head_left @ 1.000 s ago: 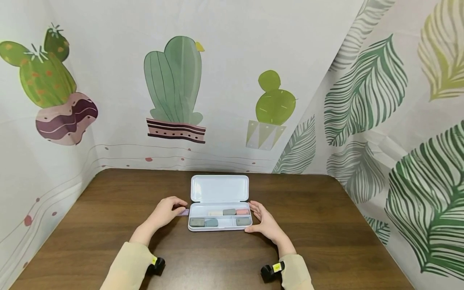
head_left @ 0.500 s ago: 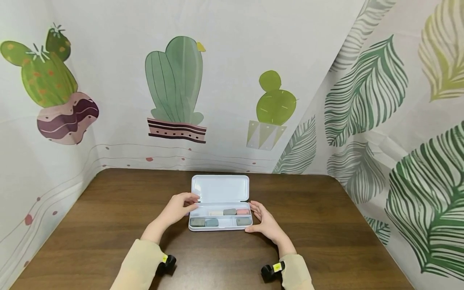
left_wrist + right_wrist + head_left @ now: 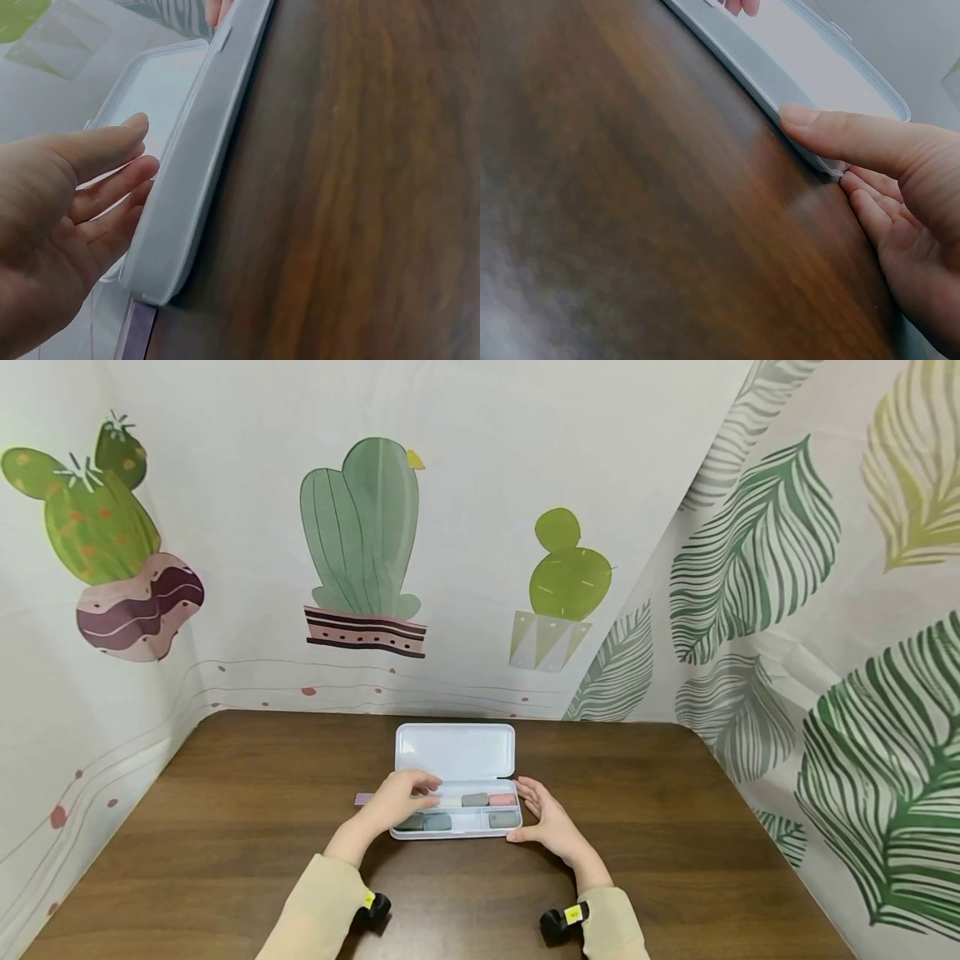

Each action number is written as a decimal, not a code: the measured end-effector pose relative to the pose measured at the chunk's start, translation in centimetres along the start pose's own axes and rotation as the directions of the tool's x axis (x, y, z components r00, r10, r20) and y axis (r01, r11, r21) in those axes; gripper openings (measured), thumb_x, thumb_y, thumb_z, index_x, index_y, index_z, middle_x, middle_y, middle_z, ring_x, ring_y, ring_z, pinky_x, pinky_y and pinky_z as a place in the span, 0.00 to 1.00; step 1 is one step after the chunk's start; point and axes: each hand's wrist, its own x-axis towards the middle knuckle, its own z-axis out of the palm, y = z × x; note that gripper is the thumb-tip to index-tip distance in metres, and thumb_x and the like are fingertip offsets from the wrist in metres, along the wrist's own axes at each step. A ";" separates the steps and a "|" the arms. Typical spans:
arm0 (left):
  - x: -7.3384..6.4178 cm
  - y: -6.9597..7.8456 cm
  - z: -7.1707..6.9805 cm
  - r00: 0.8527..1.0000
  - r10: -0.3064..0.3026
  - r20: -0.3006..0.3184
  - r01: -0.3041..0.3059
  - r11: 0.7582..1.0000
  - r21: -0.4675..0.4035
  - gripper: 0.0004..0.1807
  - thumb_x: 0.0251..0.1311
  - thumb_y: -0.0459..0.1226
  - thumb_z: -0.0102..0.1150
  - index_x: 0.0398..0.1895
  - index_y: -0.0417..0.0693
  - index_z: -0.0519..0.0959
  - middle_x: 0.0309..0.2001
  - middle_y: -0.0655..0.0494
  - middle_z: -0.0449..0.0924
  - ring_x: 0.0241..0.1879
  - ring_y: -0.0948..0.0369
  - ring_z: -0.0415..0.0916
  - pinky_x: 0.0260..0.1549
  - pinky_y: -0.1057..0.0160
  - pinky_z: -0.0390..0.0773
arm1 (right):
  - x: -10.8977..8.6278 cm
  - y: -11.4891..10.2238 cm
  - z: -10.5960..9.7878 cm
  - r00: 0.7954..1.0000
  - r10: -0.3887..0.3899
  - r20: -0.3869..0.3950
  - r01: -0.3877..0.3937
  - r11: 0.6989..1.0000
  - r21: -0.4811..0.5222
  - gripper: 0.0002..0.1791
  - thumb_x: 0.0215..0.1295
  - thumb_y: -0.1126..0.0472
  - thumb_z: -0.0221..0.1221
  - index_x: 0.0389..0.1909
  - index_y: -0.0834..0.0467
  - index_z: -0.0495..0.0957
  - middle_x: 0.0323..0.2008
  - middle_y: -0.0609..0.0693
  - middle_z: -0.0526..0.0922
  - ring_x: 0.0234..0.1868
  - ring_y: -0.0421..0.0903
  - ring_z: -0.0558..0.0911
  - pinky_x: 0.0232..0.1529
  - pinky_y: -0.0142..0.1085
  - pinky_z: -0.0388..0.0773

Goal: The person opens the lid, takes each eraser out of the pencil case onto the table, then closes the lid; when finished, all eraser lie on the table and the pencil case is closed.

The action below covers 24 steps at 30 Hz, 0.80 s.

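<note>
A pale blue pencil case [image 3: 456, 833] lies on the table with its lid [image 3: 454, 750] raised. My left hand [image 3: 393, 800] is over the left part of the case, fingers near a white eraser [image 3: 452, 802]; its thumb and fingers are apart with nothing visible between them in the left wrist view [image 3: 67, 202]. My right hand [image 3: 551, 820] holds the right end, thumb [image 3: 802, 116] against the front edge and fingers along the side. Inside are grey erasers [image 3: 475, 799], a pink eraser [image 3: 502, 798] and a blue-grey one [image 3: 437, 822]. My left hand hides part of the contents.
A flat purple strip [image 3: 363, 799] lies by the left end of the case, partly behind my left hand. The wooden table [image 3: 637, 793] meets a patterned cloth [image 3: 480, 610] at the back.
My left hand has moved right from the purple strip to above the inside of the case, leaving the strip beside it. My right hand and the case have stayed in place.
</note>
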 end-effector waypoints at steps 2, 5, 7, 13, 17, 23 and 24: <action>0.1 0.1 0.4 1.000 -0.006 0.002 0.006 1.000 0.013 0.16 0.58 0.35 0.66 0.48 0.36 0.82 0.42 0.47 0.85 0.43 0.52 0.82 0.46 0.54 0.80 | 0.0 0.0 0.0 1.000 0.002 -0.001 -0.002 1.000 0.003 0.53 0.47 0.69 0.74 0.71 0.70 0.52 0.70 0.68 0.62 0.73 0.62 0.60 0.72 0.53 0.53; 0.2 0.2 0.8 1.000 -0.008 0.006 0.008 0.999 0.032 0.16 0.58 0.35 0.66 0.47 0.36 0.83 0.42 0.47 0.85 0.44 0.51 0.81 0.47 0.53 0.80 | 0.0 0.0 0.0 1.000 0.004 -0.004 -0.004 1.000 0.004 0.53 0.47 0.69 0.74 0.71 0.70 0.52 0.70 0.68 0.62 0.73 0.62 0.60 0.72 0.52 0.53; 0.3 0.3 1.0 1.000 -0.015 0.015 0.014 0.999 0.046 0.16 0.58 0.36 0.66 0.48 0.37 0.83 0.43 0.47 0.85 0.44 0.52 0.81 0.48 0.52 0.80 | 0.0 -0.1 0.1 1.000 0.005 -0.006 -0.005 1.000 0.004 0.53 0.47 0.70 0.74 0.71 0.70 0.52 0.70 0.68 0.62 0.73 0.62 0.60 0.72 0.52 0.53; 0.5 0.5 1.4 0.998 -0.034 0.053 0.031 0.998 0.060 0.16 0.60 0.36 0.65 0.48 0.36 0.83 0.44 0.46 0.85 0.46 0.51 0.81 0.48 0.51 0.79 | 0.0 -0.1 0.1 1.000 0.006 -0.005 -0.006 1.000 0.006 0.53 0.47 0.69 0.73 0.71 0.70 0.52 0.70 0.68 0.62 0.73 0.62 0.60 0.72 0.52 0.54; 0.5 0.6 1.5 0.998 -0.025 0.058 0.020 0.996 0.086 0.15 0.60 0.37 0.64 0.47 0.37 0.83 0.43 0.46 0.85 0.44 0.52 0.81 0.47 0.53 0.79 | -0.1 -0.1 0.0 1.000 0.007 -0.002 -0.007 1.000 0.011 0.52 0.48 0.69 0.73 0.71 0.69 0.53 0.70 0.68 0.62 0.73 0.62 0.59 0.72 0.53 0.53; 0.6 0.7 1.8 0.999 0.001 0.044 -0.008 0.989 0.150 0.13 0.60 0.39 0.64 0.43 0.40 0.85 0.41 0.49 0.84 0.43 0.53 0.80 0.46 0.51 0.75 | 0.0 0.0 0.0 1.000 0.002 -0.002 -0.002 1.000 0.008 0.53 0.47 0.69 0.73 0.71 0.70 0.52 0.70 0.68 0.62 0.73 0.62 0.60 0.72 0.52 0.53; 0.6 0.7 1.9 0.999 0.003 0.042 -0.010 0.988 0.157 0.12 0.60 0.39 0.64 0.42 0.41 0.85 0.41 0.49 0.84 0.43 0.53 0.80 0.46 0.50 0.75 | 0.0 0.0 0.0 1.000 0.002 -0.003 -0.002 1.000 0.006 0.53 0.47 0.69 0.73 0.71 0.70 0.52 0.70 0.68 0.62 0.73 0.62 0.60 0.72 0.52 0.53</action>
